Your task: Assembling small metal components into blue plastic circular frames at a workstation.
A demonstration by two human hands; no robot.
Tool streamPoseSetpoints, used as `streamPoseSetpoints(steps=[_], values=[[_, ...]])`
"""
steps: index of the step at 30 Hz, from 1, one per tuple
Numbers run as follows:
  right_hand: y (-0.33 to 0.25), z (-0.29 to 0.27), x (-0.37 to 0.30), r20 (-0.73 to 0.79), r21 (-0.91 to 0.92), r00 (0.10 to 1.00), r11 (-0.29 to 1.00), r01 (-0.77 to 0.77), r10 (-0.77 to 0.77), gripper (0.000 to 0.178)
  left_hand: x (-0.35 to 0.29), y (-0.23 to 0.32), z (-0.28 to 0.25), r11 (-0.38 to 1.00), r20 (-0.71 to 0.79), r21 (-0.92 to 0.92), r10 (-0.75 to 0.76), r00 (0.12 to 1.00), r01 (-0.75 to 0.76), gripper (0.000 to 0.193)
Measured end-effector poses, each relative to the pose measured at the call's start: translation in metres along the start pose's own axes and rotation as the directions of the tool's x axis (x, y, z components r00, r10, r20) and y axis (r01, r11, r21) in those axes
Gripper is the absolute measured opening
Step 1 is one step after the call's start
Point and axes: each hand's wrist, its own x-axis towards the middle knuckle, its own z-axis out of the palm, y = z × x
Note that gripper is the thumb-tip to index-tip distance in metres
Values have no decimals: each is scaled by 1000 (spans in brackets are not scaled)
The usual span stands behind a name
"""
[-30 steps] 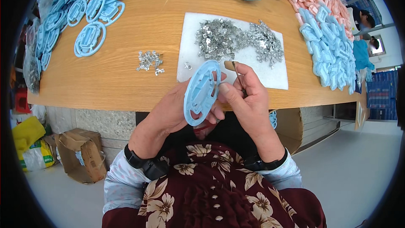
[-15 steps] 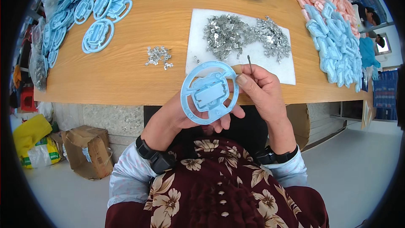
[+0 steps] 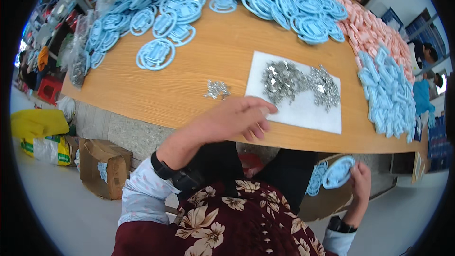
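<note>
My right hand [image 3: 361, 179], low at the right below the table edge, grips a light blue oval plastic frame [image 3: 339, 172] by its rim. The frame hangs tilted above an open cardboard box [image 3: 327, 205], in which more light blue plastic rings [image 3: 314, 180] lie. My left hand [image 3: 232, 119] hovers at the table's front edge, its fingers loosely apart and nothing visible in them. Just beyond it is a white foam sheet [image 3: 313, 126] bearing two heaps of small shiny metal clips [image 3: 284, 83]. A smaller cluster of metal clips [image 3: 217, 89] lies on the wood to its left.
Light blue oval frames [image 3: 189, 7] are piled along the table's back and left. Pink plastic parts [image 3: 374, 31] and narrow light blue parts [image 3: 387, 92] heap up at the right. Another cardboard box [image 3: 105, 168] stands on the floor at left. Other people sit farther off.
My right hand has carried the blue frame from above the table down right, over the box. My left hand has let go of it. The thin dark tool no longer shows. The view has shifted.
</note>
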Motion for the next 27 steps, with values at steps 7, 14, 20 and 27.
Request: streamPoseSetpoints(steps=[7, 14, 20, 27], values=[[190, -87, -12, -326, -343, 945, 934, -98, -20, 20, -13, -25, -154, 366, -581, 778, 728, 364, 511, 50], [86, 19, 24, -283, -170, 929, 966, 196, -238, 19, -10, -21, -229, 389, -817, 559, 409, 406, 733, 74], [-11, 74, 34, -229, -272, 862, 880, 389, -452, 17, 51, -19, -184, 382, -690, 724, 421, 589, 575, 58], [-66, 99, 30, -117, -284, 881, 865, 413, -459, 18, 86, -6, -163, 513, -496, 836, 561, 663, 192, 69]])
